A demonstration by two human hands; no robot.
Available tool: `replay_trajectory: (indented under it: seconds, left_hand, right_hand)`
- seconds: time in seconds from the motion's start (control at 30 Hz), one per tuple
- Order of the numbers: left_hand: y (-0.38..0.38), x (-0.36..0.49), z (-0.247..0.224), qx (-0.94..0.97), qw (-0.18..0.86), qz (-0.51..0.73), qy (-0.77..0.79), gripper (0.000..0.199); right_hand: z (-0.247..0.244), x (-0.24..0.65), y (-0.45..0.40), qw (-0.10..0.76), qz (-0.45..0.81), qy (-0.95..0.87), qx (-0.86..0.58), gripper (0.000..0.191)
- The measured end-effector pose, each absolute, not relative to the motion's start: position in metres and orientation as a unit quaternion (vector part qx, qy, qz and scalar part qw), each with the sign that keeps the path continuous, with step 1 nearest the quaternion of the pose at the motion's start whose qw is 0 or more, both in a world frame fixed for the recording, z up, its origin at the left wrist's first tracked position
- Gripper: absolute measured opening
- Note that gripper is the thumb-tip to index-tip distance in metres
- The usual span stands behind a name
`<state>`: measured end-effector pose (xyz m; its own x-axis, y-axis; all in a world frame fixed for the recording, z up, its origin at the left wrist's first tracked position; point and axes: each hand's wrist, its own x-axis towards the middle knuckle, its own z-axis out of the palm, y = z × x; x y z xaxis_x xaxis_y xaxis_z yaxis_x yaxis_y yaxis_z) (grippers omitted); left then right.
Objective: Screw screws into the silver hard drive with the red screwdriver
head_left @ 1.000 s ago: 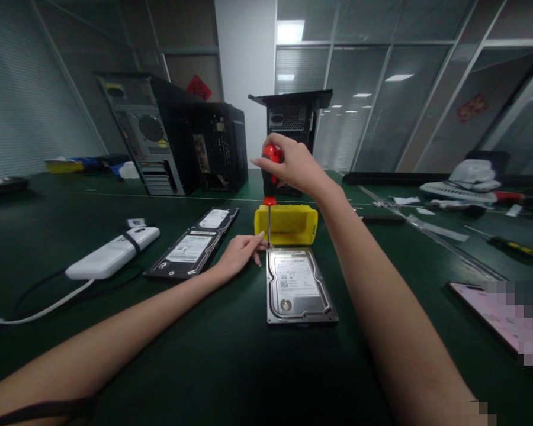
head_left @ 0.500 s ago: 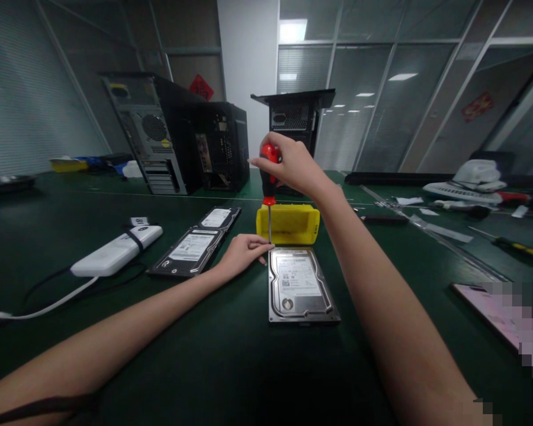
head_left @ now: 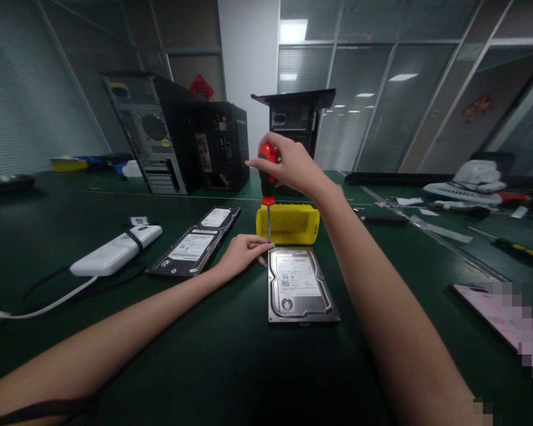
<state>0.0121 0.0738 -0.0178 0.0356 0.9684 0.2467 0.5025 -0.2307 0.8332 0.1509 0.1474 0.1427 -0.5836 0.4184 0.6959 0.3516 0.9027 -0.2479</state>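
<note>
A silver hard drive (head_left: 299,284) with a white label lies flat on the green table, label up. My right hand (head_left: 288,163) is wrapped round the red and black handle of a screwdriver (head_left: 269,192). The screwdriver stands nearly upright, its shaft reaching down to the far left corner of the drive. At that same corner my left hand (head_left: 244,251) grips the drive's edge with bent fingers, close beside the screwdriver tip. The fingertips partly hide the tip, and I cannot see a screw there. Just behind the drive stands a yellow plastic bin (head_left: 288,225).
Two more hard drives (head_left: 190,245) lie left of my left hand, beside a white power strip (head_left: 118,251) with cables. Computer cases (head_left: 160,130) stand at the back. Rightward lie another screwdriver (head_left: 522,249), a pink phone-like slab (head_left: 488,313) and a white helmet-like object (head_left: 475,177).
The screwdriver handle and my right hand have shifted very slightly left. My left hand and the hard drive look the same.
</note>
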Motion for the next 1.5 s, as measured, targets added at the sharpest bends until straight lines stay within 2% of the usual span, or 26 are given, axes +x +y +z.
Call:
replay_trajectory:
  seconds: [0.3,0.53,0.9,1.23,1.5]
  left_hand:
    - [0.0721,0.0108,-0.0158,0.676,0.249,0.397,0.569,0.036]
    - [0.0755,0.009,-0.0203,0.671,0.27,0.413,0.553,0.028]
    - [0.0747,0.0093,-0.0207,0.666,0.267,0.419,0.556,0.024]
    - [0.0738,0.0119,-0.0177,0.655,0.274,0.42,0.565,0.019]
    - [0.0718,0.0141,-0.0154,0.649,0.272,0.423,0.571,0.019]
  right_hand:
    - [0.1397,0.1517,0.1444,0.37,0.073,-0.897,-0.232,0.026]
    - [0.1387,0.1498,0.143,0.377,0.078,-0.897,-0.219,0.017]
    - [0.1373,0.1462,0.1472,0.387,0.047,-0.894,-0.22,0.026]
    - [0.1391,0.1442,0.145,0.363,0.082,-0.903,-0.217,0.03]
    - [0.1356,0.1449,0.1512,0.393,0.072,-0.888,-0.229,0.031]
